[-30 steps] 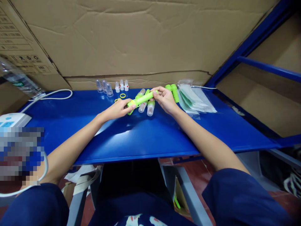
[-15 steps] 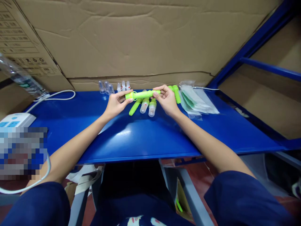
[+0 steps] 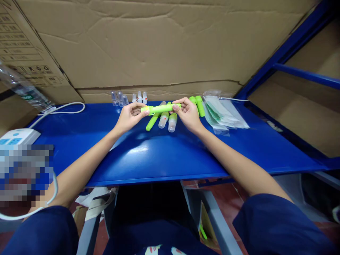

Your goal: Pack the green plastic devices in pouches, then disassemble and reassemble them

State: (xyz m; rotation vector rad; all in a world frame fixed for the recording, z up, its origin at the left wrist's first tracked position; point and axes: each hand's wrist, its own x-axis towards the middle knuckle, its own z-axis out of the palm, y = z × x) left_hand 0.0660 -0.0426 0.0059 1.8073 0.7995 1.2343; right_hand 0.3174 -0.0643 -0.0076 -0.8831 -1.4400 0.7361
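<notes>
Held level above the table is a lime-green plastic tube [image 3: 160, 108], like a slim torch, with a small loop near its left end. My left hand [image 3: 130, 115] pinches that end between thumb and fingers. The other end is gripped by my right hand [image 3: 186, 112], its thumb lying along the tube. Just beneath, a green tube [image 3: 152, 123] lies on the table next to a green piece with a clear cap [image 3: 163, 122] and another clear-capped piece [image 3: 172, 124]. Their far ends are partly hidden behind the held tube.
Several clear caps [image 3: 124, 101] and white-based caps [image 3: 139, 97] stand at the back of the blue table [image 3: 159, 159]. Right of my hand are green tubes [image 3: 200, 106] and plastic bags [image 3: 225, 113]. A power strip [image 3: 21, 136] and bottle [image 3: 26, 90] are leftward; cardboard [image 3: 159, 46] rises behind.
My left hand has shifted slightly left, and the loop on the green tube looks turned. My right hand keeps its grip; the things on the table stay put.
</notes>
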